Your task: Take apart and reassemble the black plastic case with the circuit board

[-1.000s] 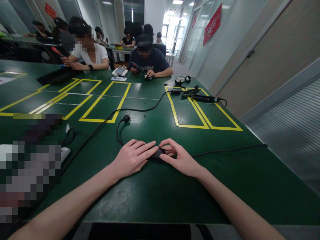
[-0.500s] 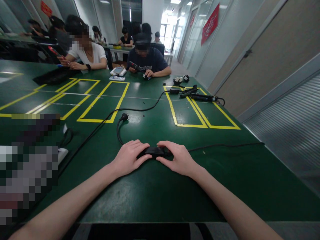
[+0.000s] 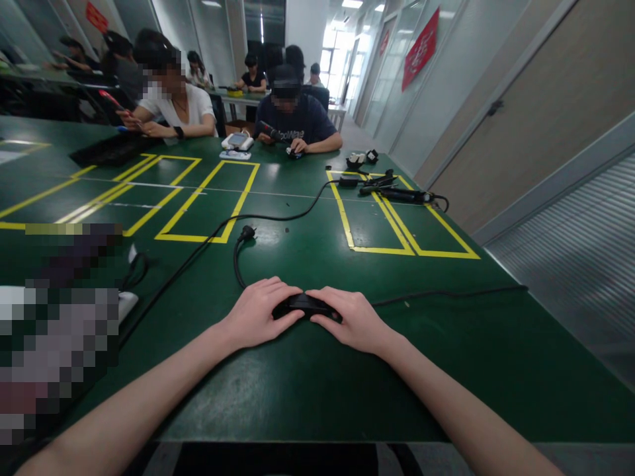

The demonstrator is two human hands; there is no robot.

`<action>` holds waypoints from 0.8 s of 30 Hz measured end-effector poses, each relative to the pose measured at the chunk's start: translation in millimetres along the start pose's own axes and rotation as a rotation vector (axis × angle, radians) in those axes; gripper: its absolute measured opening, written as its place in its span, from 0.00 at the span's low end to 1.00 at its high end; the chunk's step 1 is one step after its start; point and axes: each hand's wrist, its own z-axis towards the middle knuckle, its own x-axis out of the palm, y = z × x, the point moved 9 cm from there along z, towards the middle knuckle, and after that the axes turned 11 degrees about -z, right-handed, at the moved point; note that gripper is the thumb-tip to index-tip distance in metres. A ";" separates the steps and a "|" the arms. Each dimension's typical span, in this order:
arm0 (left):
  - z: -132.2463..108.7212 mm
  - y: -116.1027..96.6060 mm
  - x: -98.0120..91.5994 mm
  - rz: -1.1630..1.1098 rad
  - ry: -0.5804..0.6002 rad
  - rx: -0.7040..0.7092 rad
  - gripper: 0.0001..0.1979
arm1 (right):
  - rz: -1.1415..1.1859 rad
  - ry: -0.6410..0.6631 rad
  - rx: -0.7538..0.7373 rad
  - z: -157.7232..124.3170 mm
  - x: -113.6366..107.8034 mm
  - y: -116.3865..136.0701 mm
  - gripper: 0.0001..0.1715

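Note:
A black elongated device [image 3: 306, 304] lies low over the green table [image 3: 297, 390] between my hands. My left hand [image 3: 260, 311] grips its left end, thumb at the near side and fingers over the far side. My right hand [image 3: 350, 314] holds its right end the same way, and the fingertips of both hands almost meet at the middle. A black plug [image 3: 247, 233] on a short curved cable rests beyond my left hand. Another black cable [image 3: 456, 291] runs from beside my right hand to the table's right edge.
Yellow tape rectangles [image 3: 381, 250] mark the table. A long cable [image 3: 270, 217] crosses it towards black tools [image 3: 401, 195] at the far right. Blurred-out items [image 3: 64, 337] lie at the left. Two people [image 3: 297, 119] [image 3: 173, 112] work across the table.
My right hand has closed in slightly to the left, nearer my left fingertips, and its fingers now lie over the device. The view has shifted a little.

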 end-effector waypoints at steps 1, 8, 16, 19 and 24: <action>0.0 0.3 0.4 -0.011 0.005 -0.004 0.15 | -0.003 0.000 -0.008 -0.4 -0.4 1.1 0.19; -1.1 -1.1 2.2 -0.038 0.027 0.005 0.14 | -0.062 0.011 -0.055 -3.6 -0.4 5.6 0.27; -11.6 -18.1 -37.5 -0.054 -0.336 0.157 0.17 | 0.482 -0.192 0.432 -8.6 -34.0 -57.8 0.25; -11.9 -17.8 -36.5 -0.112 -0.304 0.159 0.15 | 0.670 -0.395 0.748 -30.4 -65.1 -105.2 0.32; -8.0 -11.7 -23.3 -0.205 -0.174 0.105 0.11 | 0.761 -0.649 0.841 -60.0 -127.9 -157.8 0.27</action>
